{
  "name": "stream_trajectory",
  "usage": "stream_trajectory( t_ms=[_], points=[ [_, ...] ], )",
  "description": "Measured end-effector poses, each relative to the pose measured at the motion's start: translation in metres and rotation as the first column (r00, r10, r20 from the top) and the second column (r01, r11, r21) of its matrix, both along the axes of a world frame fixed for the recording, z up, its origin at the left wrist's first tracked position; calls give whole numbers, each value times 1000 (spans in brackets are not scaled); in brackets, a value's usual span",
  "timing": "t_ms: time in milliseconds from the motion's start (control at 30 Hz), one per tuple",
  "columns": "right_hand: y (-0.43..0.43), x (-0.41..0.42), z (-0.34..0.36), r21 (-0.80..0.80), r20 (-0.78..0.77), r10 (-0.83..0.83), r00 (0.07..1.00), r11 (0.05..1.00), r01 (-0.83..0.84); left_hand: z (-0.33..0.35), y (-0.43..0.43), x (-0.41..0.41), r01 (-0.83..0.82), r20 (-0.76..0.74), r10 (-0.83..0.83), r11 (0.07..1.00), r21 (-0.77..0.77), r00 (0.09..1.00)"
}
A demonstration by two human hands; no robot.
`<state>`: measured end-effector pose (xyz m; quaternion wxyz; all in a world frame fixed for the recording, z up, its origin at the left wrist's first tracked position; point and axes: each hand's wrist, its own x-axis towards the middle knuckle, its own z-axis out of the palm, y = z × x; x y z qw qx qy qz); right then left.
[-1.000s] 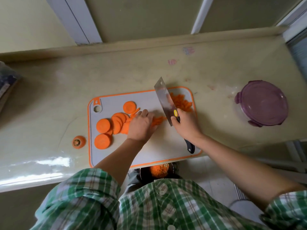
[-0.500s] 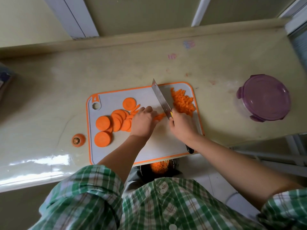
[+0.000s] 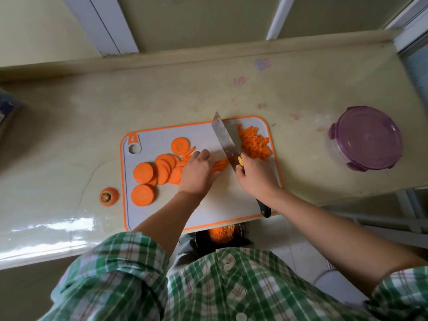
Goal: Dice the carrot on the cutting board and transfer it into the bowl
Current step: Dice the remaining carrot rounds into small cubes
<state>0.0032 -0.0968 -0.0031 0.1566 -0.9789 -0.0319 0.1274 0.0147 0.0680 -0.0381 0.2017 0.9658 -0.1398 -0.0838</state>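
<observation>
your left hand rests palm down on the board, about at its centre. its fingers are curled and pressed together, their tips holding down a small bunch of carrot strips that sticks out at the hand's 3 o'clock. your right hand grips the knife where handle meets blade, with the fingers wrapped tight round the handle. the black handle end pokes out at 5 o'clock, over the board's near edge. the blade points to 11 o'clock and leans a little. its edge sits just beside the strips, between your two hands. you cannot tell whether the edge touches the board.

the round carrot slices lie overlapping at the board's 9 o'clock side, touching your left hand. one slice lies alone at 11 o'clock and two thicker ones nearer the left edge. the dice are heaped at the board's 2 o'clock corner, on the far side of the blade.

the carrot top sits on the counter, just off the board at 8 o'clock. a tub with a purple lid stands well apart at 3 o'clock. the bowl sits below the counter edge at 6 o'clock. it is partly hidden by the board and your shirt, and orange dice show inside it.
</observation>
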Motion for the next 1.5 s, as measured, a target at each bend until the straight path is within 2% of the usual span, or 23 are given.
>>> stream_trajectory(
  t_ms=[233, 533, 733, 933, 1167, 1333, 1433, 1500],
  points=[
    [8, -2, -4, -39, -22, 8, 1000, 999, -9, -1, 1, 0, -17, -7, 16, 998, -56, 1000],
    [5, 6, -1, 90, 5, -50, 999, 995, 50, 1, 3, -1, -21, 5, 21, 998, -56, 1000],
    [5, 1, 7, 12, -36, 14, 999, 1000, -14, 1, 2, -2, -14, 11, 15, 999, -50, 1000],
    [7, -3, 2, 0, -61, -16, 998, 1000, 16, 0, 2, -1, -30, 16, 32, 995, -97, 999],
    [11, -3, -7, 5, 8, -43, 999, 999, 43, -4, 1, -1, -62, -4, 62, 992, -113, 998],
    [4, 4, -4, 67, 51, -69, 996, 996, 65, -4, -4, -2, -103, -46, 99, 988, -115, 994],
    [0, 6, 3, 41, 87, -29, 996, 999, 25, -4, -5, -2, -110, -51, 105, 986, -124, 993],
    [1, 6, 4, 13, 58, -6, 998, 1000, 5, -5, -5, -2, -111, -47, 105, 986, -127, 993]
  ],
)
